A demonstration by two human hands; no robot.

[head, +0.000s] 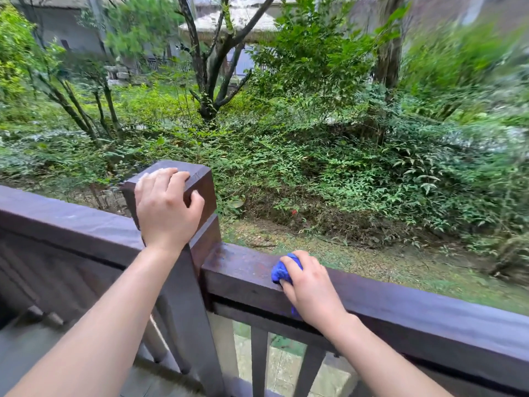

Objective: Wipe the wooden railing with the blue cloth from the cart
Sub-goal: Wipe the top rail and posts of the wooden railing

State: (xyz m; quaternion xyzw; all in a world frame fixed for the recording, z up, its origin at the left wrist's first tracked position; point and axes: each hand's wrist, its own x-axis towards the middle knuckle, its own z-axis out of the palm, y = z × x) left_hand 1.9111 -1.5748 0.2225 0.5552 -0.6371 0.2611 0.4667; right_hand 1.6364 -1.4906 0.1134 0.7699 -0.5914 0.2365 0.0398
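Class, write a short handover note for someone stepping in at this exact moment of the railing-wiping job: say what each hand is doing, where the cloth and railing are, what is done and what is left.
Left hand: gripping the top of the square dark wooden post, no cloth in it.
Right hand: closed on the bunched blue cloth, pressing it onto the top of the dark brown wooden railing just right of the post.
Done: cloth is already fetched; the cart is not in view. The rail near the cloth looks damp.
Left: wipe the rail to the right, and perhaps the rail section left of the post; how much is already clean cannot be judged.
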